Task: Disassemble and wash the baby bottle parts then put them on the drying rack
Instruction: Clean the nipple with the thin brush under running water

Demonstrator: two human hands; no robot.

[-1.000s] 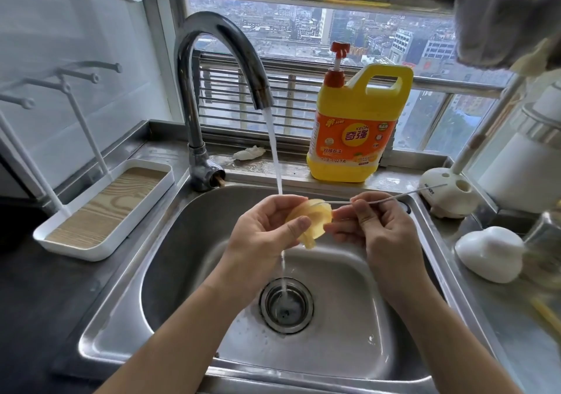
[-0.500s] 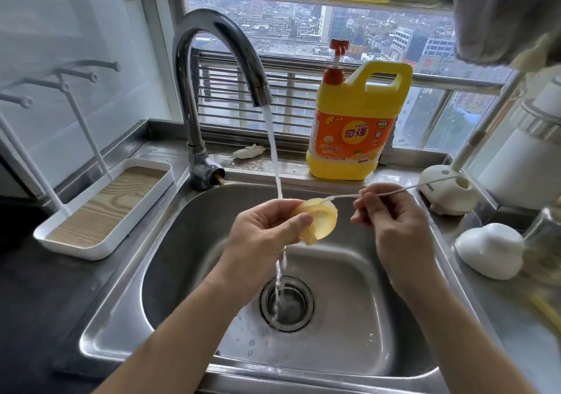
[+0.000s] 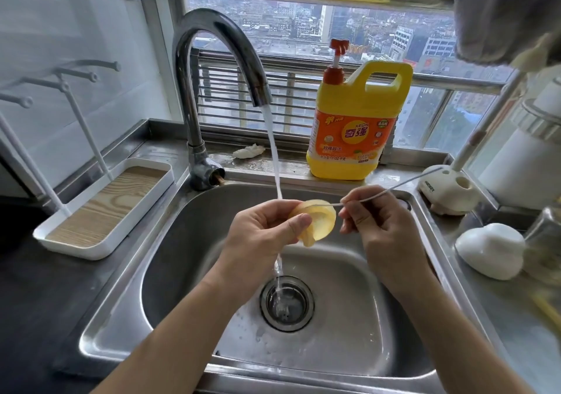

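Note:
My left hand [image 3: 264, 229] pinches a yellowish silicone bottle nipple [image 3: 318, 222] over the steel sink [image 3: 188, 257], just right of the water stream [image 3: 274, 162] running from the tap [image 3: 218, 59]. My right hand [image 3: 376, 223] pinches a thin white wire brush [image 3: 394, 188]. The brush tip touches the nipple's upper rim, and its handle runs up to the right. A white drying rack [image 3: 103, 208] with a wooden floor and upright pegs stands on the counter to the left.
A yellow dish soap jug [image 3: 355, 129] with a red pump stands on the sill behind the sink. At the right are a white brush holder [image 3: 446, 193], a white dome-shaped object [image 3: 491, 251] and a white appliance [image 3: 528, 156]. A grey cloth [image 3: 510, 11] hangs at the top right.
My right hand has drawn the wire brush back to the right, away from the nipple. The nipple has turned so its round base shows more. Water keeps running.

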